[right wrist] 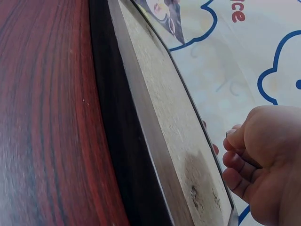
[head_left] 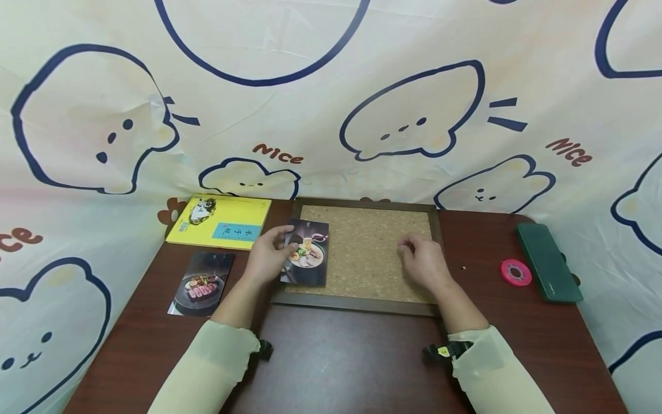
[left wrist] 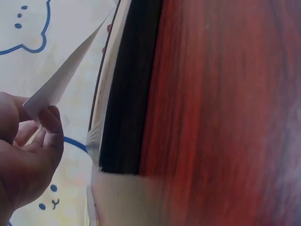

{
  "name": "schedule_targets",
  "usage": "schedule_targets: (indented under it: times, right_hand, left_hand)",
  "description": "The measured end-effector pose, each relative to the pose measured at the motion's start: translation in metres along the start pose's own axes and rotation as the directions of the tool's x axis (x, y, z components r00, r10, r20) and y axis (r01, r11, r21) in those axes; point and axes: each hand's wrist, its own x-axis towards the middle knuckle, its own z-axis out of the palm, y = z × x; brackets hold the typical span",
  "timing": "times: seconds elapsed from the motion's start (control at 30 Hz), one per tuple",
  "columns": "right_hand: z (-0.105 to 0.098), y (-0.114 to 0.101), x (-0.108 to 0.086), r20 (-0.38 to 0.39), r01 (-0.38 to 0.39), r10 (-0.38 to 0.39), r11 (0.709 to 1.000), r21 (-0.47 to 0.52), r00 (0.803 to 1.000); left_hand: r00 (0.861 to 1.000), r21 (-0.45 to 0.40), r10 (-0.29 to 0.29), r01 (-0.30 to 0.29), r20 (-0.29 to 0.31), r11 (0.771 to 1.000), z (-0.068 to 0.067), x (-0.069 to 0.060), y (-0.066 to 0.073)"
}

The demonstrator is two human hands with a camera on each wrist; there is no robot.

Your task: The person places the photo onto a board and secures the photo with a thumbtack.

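Note:
My left hand point(head_left: 270, 253) pinches a photo card point(head_left: 307, 261) of a bowl of food by its left edge, thumb on the front. The card is held over the left part of a framed cork board point(head_left: 367, 253); the left wrist view shows it tilted, above the board's edge. Over the board's right part is my right hand point(head_left: 424, 261), its fingers curled inward. A tiny shiny bit point(right wrist: 229, 133) shows at its thumb and index fingertips, too small to tell its kind.
Left of the board lie a second food photo card point(head_left: 201, 284) and a yellow book point(head_left: 222, 221). To the right are a tiny metallic piece point(head_left: 463, 268), a pink tape roll point(head_left: 515, 272) and a green case point(head_left: 548, 263). A printed cloth point(head_left: 310, 115) hangs behind the table.

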Motion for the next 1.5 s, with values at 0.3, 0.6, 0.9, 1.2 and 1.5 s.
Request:
schedule_targets:
  times: [0.3,0.6,0.9,1.2,1.5]
  right_hand:
    - [0.009,-0.013,0.007,0.012,0.023,-0.023,1.0,0.021,1.0]
    - [0.02,-0.028,0.012,0.058,0.003,-0.004,1.0,0.02,0.998]
    - [0.03,-0.037,0.016,0.095,-0.019,0.014,0.999,0.049,0.995]
    - [0.039,-0.045,0.018,0.126,-0.054,0.047,0.997,0.052,0.991]
    - [0.046,-0.056,0.027,0.15,-0.05,0.04,0.997,0.064,0.988]
  left_hand:
    - [1.0,0.01,0.013,-0.013,0.003,1.0,0.015,0.007,0.001]
    - [1.0,0.047,0.006,-0.006,0.012,0.999,0.026,0.014,0.005]
    - [0.999,0.083,0.014,-0.017,0.042,0.996,0.036,0.021,0.007]
    - [0.998,0.14,0.032,-0.04,0.06,0.989,0.045,0.027,0.008]
    - [0.994,0.253,0.052,-0.075,0.096,0.965,0.049,0.031,0.009]
